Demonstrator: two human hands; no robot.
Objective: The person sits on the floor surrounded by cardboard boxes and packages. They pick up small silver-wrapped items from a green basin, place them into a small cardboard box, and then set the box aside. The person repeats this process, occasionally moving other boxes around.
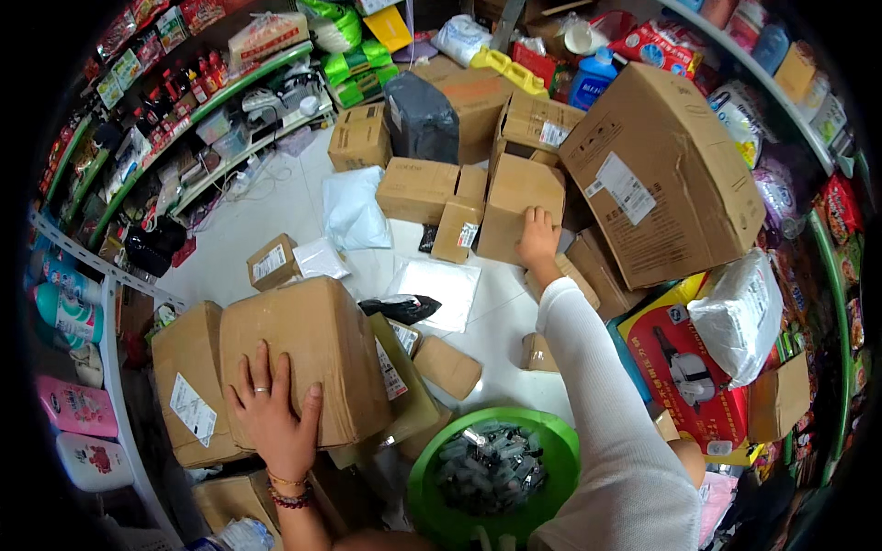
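Note:
My left hand [279,413], with a ring and bead bracelets, lies flat with fingers spread on a large cardboard box [296,344] at the lower left. Another cardboard box [193,392] with a white label stands against its left side. My right hand [539,237], at the end of a white sleeve, rests on the front of an upright cardboard box [520,196] among several others. Near that hand, a small carton [458,227] bears a label. Between my arms, a white flat package [441,289] and a black plastic bag [400,308] lie on the tiled floor.
A green plastic basin [424,475] of small clear and dark items stands close before me. A tall cardboard box [661,179] leans at the right, above a red pressure cooker box [682,379]. Stocked shelves [207,110] line both sides. A pale blue mailer bag [356,206] lies farther off.

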